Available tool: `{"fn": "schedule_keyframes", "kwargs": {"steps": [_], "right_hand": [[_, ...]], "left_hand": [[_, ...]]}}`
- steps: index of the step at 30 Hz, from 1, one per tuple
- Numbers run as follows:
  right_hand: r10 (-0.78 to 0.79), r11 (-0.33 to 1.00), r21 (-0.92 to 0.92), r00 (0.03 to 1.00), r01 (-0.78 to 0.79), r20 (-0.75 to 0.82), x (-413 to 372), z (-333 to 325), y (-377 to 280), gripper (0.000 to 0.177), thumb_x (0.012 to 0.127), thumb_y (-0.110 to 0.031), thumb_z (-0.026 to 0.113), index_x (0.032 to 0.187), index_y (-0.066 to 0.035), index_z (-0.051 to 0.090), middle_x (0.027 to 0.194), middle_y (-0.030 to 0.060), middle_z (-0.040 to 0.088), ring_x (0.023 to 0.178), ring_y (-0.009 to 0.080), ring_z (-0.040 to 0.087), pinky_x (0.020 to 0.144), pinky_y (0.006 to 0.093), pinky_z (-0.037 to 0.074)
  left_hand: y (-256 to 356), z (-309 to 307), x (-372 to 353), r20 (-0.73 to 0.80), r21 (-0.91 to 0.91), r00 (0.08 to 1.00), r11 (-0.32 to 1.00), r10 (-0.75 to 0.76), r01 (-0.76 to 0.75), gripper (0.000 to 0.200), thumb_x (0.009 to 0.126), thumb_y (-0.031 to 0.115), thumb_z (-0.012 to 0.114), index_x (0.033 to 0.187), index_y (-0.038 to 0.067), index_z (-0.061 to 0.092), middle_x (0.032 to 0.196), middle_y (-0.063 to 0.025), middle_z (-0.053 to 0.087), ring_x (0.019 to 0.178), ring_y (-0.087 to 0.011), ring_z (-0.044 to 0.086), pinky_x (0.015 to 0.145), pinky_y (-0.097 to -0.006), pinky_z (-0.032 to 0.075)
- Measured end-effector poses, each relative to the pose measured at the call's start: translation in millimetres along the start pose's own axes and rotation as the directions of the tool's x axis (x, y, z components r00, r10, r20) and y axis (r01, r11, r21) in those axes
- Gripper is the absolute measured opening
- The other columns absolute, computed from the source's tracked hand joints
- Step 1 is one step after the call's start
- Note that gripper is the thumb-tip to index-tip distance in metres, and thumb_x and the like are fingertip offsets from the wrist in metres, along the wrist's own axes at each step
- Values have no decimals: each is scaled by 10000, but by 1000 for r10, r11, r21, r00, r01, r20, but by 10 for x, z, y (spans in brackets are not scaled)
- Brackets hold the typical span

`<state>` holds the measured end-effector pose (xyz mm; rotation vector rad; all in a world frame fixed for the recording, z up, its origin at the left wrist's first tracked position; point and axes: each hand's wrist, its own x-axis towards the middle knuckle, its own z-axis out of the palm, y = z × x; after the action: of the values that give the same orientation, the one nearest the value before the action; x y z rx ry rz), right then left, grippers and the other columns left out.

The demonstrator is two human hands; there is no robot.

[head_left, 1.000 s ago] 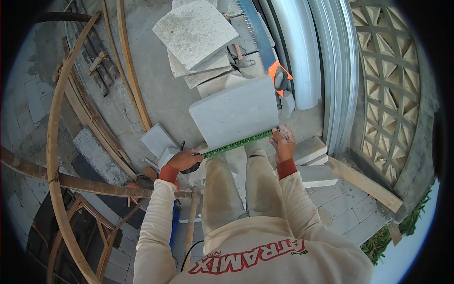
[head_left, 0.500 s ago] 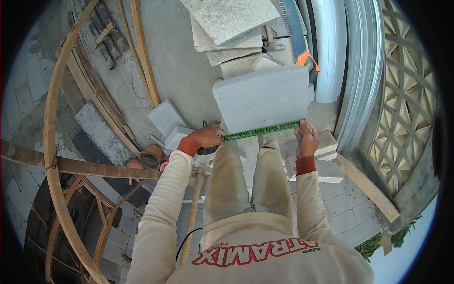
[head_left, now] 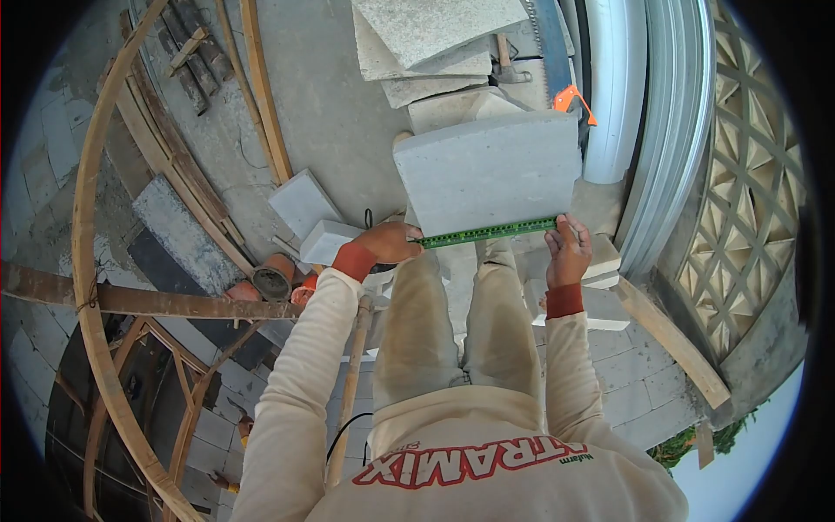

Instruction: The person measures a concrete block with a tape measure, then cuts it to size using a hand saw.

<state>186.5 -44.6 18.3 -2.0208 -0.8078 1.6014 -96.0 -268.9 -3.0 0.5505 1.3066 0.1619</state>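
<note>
A green perforated strip (head_left: pixel 487 233) lies along the near edge of a light grey slab (head_left: pixel 489 170), just above my knees. At its left end, my left hand (head_left: pixel 390 243) is closed around it. My right hand (head_left: pixel 570 248) pinches the other end between thumb and fingers, close to the slab's near right corner. The slab has a slightly curved far edge and rests in front of a stack of rough pale slabs (head_left: pixel 435 35).
Behind the slab lie a hammer (head_left: pixel 509 70) and a saw with an orange handle (head_left: pixel 574 100). Long metal sheets (head_left: pixel 670 130) curve along the right. A curved wooden strip (head_left: pixel 87 217), planks and a bucket (head_left: pixel 273 277) are at left. Another person's hands (head_left: pixel 245 426) show lower left.
The view has shifted slightly. The strip, still held at both ends, sits a little further right and higher in view. Another person's hands have come into view at lower left.
</note>
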Motion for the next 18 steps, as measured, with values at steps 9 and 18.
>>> {"fn": "schedule_keyframes", "kwargs": {"steps": [9, 18], "right_hand": [[15, 1000, 3, 1000, -15, 22, 3, -23, 4, 264, 941, -90, 773, 1183, -58, 673, 1001, 33, 719, 804, 126, 673, 732, 259, 578], [21, 999, 28, 1000, -22, 10, -33, -53, 30, 243, 944, -65, 760, 1171, -55, 675, 971, 24, 706, 779, 117, 655, 712, 250, 565]], "left_hand": [[33, 56, 37, -16, -32, 1000, 999, -10, 10, 242, 963, 210, 635, 1060, 22, 752, 930, -87, 746, 864, -201, 682, 832, -342, 525], [-32, 210, 69, 4, -143, 999, 989, -37, 37, 225, 944, 183, 601, 995, 19, 745, 879, -68, 733, 812, -182, 672, 806, -330, 524]]}}
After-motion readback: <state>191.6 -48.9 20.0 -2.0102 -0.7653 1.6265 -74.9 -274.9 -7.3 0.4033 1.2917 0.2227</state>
